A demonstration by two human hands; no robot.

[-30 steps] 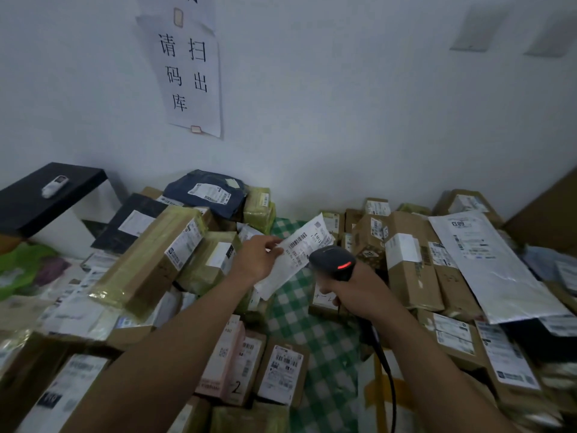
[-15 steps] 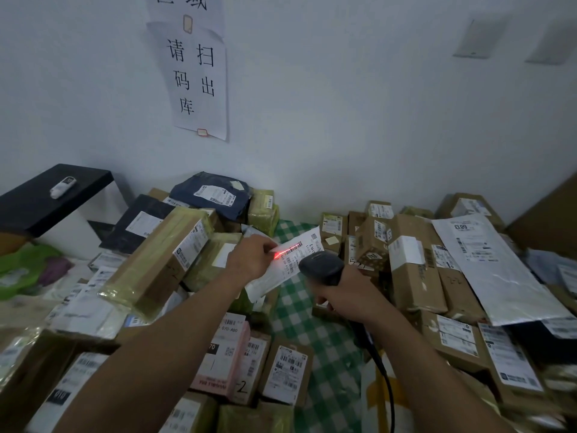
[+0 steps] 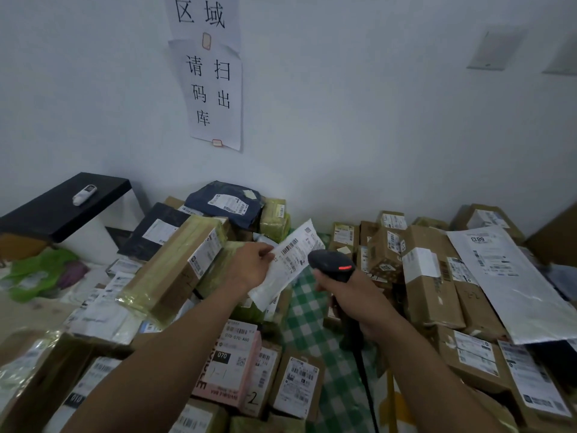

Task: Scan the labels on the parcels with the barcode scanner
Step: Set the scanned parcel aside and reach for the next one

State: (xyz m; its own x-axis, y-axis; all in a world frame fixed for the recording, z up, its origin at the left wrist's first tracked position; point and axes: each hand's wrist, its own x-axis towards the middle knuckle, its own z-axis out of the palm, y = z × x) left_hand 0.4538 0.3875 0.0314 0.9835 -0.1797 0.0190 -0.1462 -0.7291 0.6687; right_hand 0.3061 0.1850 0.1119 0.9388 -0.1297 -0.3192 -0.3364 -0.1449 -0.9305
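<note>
My left hand pinches a flat white parcel by its left edge and holds it tilted above the pile, its barcode label facing me. My right hand grips the handle of a black barcode scanner, whose head sits just right of the parcel with a small red light lit on top. The scanner's black cable hangs down under my right forearm. No red scan line shows on the label.
Several cardboard boxes, a tape-wrapped long box and a large silver mailer are heaped on a green checked cloth against the white wall. A black shelf with a small white device stands at left.
The red scan line on the label half a second ago is gone. The scanner head has drawn back a little to the right and the camera tilted upward.
</note>
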